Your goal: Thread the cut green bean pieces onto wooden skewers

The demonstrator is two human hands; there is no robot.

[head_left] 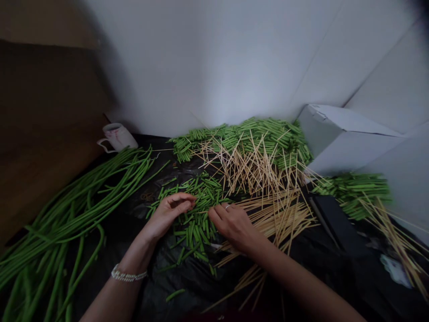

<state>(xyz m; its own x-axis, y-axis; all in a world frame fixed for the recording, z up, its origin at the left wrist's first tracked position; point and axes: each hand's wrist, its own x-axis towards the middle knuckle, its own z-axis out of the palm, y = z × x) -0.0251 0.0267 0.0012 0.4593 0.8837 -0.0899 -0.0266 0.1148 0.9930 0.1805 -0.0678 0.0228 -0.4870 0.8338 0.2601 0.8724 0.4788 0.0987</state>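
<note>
Above a loose pile of cut green bean pieces (197, 235), my left hand (170, 212) is closed, thumb against fingertips. Whatever it pinches is too small to make out. My right hand (233, 223), with a ring on one finger, is closed round a thin bamboo skewer, whose pale tip pokes out toward the left hand. Just right of that hand lies a spread of bare bamboo skewers (284, 217). Behind both hands, bean pieces threaded on skewers (261, 134) are heaped against the wall, their bare stick ends pointing toward me.
Long uncut green beans (100, 201) cover the left side. A white mug (119, 137) stands at the back left. On the right are a white box (335, 134), a dark box-like object (333, 223) and another pile of filled skewers (362, 190). Black plastic sheeting (134, 277) lies underneath.
</note>
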